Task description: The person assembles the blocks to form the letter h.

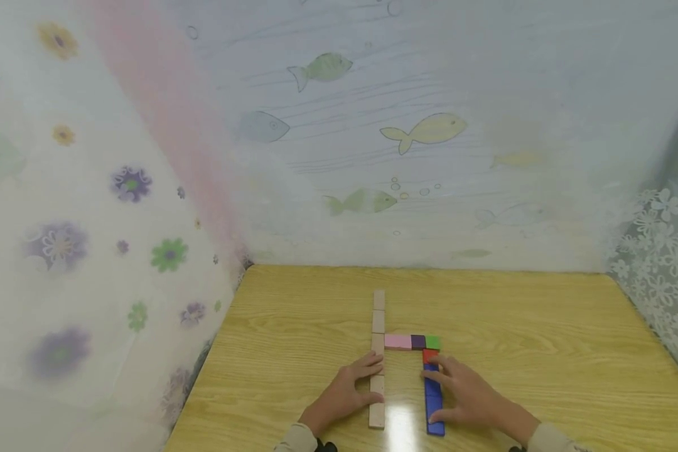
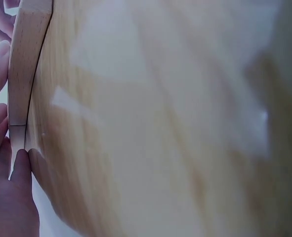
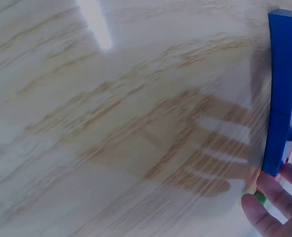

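A straight column of plain wooden blocks point(image 1: 378, 321) lies end to end on the table. My left hand point(image 1: 341, 389) rests along its near half, fingers and thumb spread onto the blocks from the left and hiding part of them. From the column's middle a row runs right: pink block point(image 1: 398, 341), dark purple block point(image 1: 418, 342), green block point(image 1: 432, 342). Below the green one, a red block point(image 1: 430, 355) and two blue blocks point(image 3: 284, 64) run toward me. My right hand point(image 1: 474, 392) touches this line from the right, fingers near the red block, thumb by the nearest blue end.
The wood-grain table point(image 1: 542, 351) meets a wall point(image 1: 339, 157) with painted fish at the back. A flower-patterned curtain or sheet point(image 1: 90, 282) borders its left side, and white lace-like flowers point(image 1: 663, 270) hang at the right. Light glares off the table between the two lines.
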A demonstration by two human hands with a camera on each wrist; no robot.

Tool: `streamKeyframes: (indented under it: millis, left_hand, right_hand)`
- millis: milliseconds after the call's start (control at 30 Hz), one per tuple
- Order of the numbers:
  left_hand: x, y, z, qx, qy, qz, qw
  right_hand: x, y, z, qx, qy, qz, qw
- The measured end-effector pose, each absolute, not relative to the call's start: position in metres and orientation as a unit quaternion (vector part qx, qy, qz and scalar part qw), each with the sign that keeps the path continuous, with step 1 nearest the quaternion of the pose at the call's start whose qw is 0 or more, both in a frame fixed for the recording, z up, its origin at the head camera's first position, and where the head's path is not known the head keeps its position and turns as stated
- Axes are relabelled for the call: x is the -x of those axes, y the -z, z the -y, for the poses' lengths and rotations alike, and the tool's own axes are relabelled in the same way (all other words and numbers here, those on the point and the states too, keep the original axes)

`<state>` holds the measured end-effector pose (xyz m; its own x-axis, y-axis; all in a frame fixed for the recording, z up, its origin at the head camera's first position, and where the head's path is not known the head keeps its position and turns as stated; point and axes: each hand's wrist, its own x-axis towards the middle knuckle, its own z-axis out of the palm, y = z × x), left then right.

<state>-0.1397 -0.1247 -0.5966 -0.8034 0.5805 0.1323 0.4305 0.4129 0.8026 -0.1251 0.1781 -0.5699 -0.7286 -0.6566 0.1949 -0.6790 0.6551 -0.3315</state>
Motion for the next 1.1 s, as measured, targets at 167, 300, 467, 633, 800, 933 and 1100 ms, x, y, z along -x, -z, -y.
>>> streamKeyframes:
  millis: [167, 300, 467, 633, 800, 933, 1100]
  left_hand:
    - [0.14, 0.597, 0.124, -0.3, -0.451, -0.836, 0.09]
    - [0.142, 0.599, 0.124, -0.302, -0.451, -0.835, 0.093]
    - [0.144, 0.6, 0.126, -0.3, -0.455, -0.833, 0.094]
    - [0.147, 0.601, 0.127, -0.294, -0.449, -0.838, 0.1]
    - [0.15, 0.598, 0.13, -0.3, -0.443, -0.84, 0.095]
    - [0.15, 0.596, 0.132, -0.309, -0.427, -0.846, 0.082]
    - [0.148, 0.596, 0.132, -0.321, -0.413, -0.85, 0.071]
  right_hand:
    - [0.124, 0.57, -0.181, -0.364, -0.192, 0.911, 0.032]
    - [0.124, 0.571, -0.183, -0.359, -0.193, 0.913, 0.031]
    - [0.124, 0.572, -0.184, -0.356, -0.2, 0.913, 0.018]
    - [0.124, 0.571, -0.182, -0.354, -0.213, 0.91, 0.02]
    - [0.122, 0.568, -0.177, -0.342, -0.263, 0.902, 0.005]
    - [0.12, 0.568, -0.173, -0.347, -0.292, 0.891, -0.007]
    - [0.12, 0.569, -0.172, -0.352, -0.298, 0.887, -0.023]
